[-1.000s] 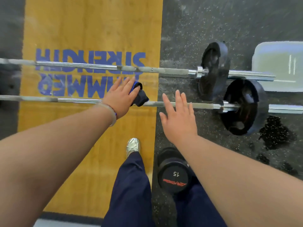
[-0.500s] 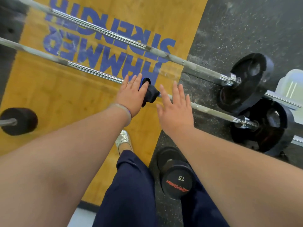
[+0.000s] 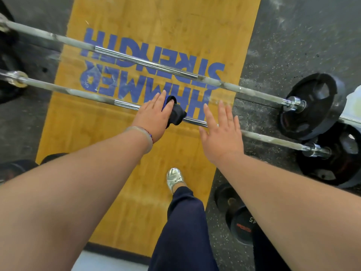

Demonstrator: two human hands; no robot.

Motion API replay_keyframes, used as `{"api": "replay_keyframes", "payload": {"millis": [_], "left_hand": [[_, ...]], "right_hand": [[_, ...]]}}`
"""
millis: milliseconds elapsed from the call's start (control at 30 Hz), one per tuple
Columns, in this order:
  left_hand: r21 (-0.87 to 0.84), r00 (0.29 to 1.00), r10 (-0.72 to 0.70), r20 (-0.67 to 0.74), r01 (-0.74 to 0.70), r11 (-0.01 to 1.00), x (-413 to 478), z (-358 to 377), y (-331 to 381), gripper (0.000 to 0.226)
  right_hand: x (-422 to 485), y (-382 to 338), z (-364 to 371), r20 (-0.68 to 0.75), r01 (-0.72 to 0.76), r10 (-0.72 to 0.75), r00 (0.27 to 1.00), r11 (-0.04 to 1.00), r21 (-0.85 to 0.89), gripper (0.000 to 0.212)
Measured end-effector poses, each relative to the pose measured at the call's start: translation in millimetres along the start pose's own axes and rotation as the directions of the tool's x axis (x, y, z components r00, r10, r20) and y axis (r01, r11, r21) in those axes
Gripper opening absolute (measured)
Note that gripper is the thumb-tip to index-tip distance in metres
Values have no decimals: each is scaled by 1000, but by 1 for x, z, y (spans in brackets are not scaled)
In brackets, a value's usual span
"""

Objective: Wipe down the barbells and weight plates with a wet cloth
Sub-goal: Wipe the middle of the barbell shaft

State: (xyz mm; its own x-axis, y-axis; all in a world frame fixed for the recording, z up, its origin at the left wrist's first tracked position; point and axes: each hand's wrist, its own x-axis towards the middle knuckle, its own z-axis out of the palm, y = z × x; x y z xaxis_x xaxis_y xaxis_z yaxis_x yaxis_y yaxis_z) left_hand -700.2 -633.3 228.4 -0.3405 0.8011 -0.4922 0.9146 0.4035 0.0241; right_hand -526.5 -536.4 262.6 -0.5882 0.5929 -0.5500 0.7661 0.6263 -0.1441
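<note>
Left hand (image 3: 154,116) presses the dark cloth (image 3: 175,113) onto the near barbell (image 3: 78,93) over the wooden platform (image 3: 117,173); it has slid leftward along the shaft since a second ago, so wiping advances. Right hand (image 3: 220,132), fingers spread, empty, hovers beside. Plates (image 3: 310,103) remain apparently untouched.

Left hand (image 3: 154,116) covers most of the cloth (image 3: 175,114) and the near bar (image 3: 78,93) under it. Both bars' left ends blurred, cut by frame edge. Dumbbell (image 3: 241,225) half-hidden behind right forearm.
</note>
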Motion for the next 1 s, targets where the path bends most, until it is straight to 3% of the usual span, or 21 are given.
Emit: {"api": "replay_keyframes", "payload": {"millis": [433, 600, 767, 1000], "left_hand": [[-43, 992, -116, 48, 118, 992, 45, -7, -11, 57], [-154, 980, -189, 54, 195, 969, 62, -13, -6, 57], [-242, 991, -69, 111, 94, 966, 74, 0, -16, 49], [-128, 988, 150, 37, -145, 981, 69, 1, -46, 51]], "right_hand": [[86, -16, -21, 54, 108, -106, 993, 994, -33, 59], [102, -5, -23, 36, 107, -106, 994, 994, -26, 60], [110, -22, -5, -32, 7, -4, 999, 996, 88, 58], [104, -73, 30, -126, -139, 166, 978, 970, 201, 59]]}}
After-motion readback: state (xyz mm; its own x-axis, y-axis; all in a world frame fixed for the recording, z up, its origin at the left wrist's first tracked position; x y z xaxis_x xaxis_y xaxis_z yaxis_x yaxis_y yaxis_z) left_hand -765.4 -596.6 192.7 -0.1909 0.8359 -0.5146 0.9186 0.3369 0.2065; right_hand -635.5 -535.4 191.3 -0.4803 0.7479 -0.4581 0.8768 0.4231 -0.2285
